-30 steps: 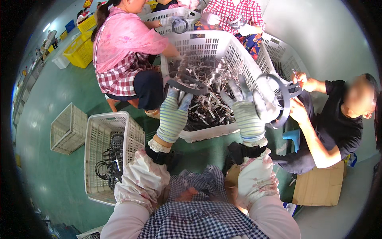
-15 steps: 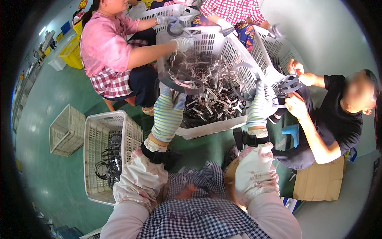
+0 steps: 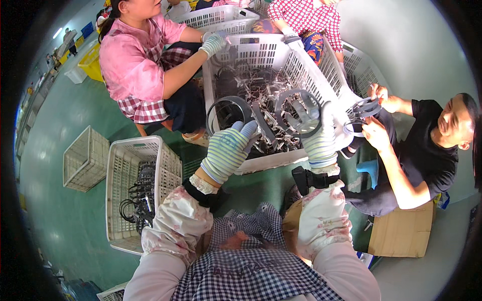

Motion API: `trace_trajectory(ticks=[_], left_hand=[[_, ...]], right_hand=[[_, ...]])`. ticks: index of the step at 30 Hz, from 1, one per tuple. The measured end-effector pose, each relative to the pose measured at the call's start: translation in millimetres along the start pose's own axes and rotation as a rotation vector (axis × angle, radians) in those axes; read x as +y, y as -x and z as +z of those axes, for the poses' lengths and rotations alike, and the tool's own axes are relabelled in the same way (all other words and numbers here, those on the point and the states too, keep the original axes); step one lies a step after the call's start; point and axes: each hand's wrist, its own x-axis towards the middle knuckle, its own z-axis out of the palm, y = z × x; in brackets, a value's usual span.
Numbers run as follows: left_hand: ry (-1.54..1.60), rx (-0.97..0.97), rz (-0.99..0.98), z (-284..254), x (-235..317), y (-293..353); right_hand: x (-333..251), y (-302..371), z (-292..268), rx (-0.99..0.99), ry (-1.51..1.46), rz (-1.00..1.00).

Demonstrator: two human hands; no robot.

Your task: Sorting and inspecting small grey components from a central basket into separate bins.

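Note:
Both my hands, in striped gloves, are raised over a white plastic crate (image 3: 271, 164) heaped with metal clips and dark bands. My left hand (image 3: 228, 153) is closed on a dark ring-shaped band (image 3: 225, 99) tilted toward me. A flat dark strip (image 3: 263, 125) stands beside its fingers; whether it belongs to that band cannot be told. My right hand (image 3: 322, 143) grips another dark ring-shaped band (image 3: 298, 134), with metal clips showing through its opening. The right fingers are partly hidden behind that ring.
At left stands a white crate (image 3: 168, 168) holding dark bands, beside a smaller crate (image 3: 83, 163). A co-worker in pink (image 3: 133, 65) reaches over the far left rim. Another in black (image 3: 429, 150) holds dark bands at right, near a blue stool (image 3: 369, 168) and flattened cardboard (image 3: 404, 228).
My left hand has moved slightly right and nearer me, and both rings now face me more squarely. The pink-clad co-worker's hands have drawn back from the crate, and the dark ring there is gone.

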Motion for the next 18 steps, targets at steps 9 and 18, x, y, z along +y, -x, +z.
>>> trace_trajectory(ticks=[9,18], left_hand=[[0.094,-0.142,0.022,-3.4,4.6,-6.8],[0.279,-0.241,0.019,-14.8,-3.0,-10.3]], right_hand=[[3.0,-11.4,-25.4,-0.082,-0.074,0.082],[6.0,0.8,-20.2,-0.207,-0.107,0.099]])
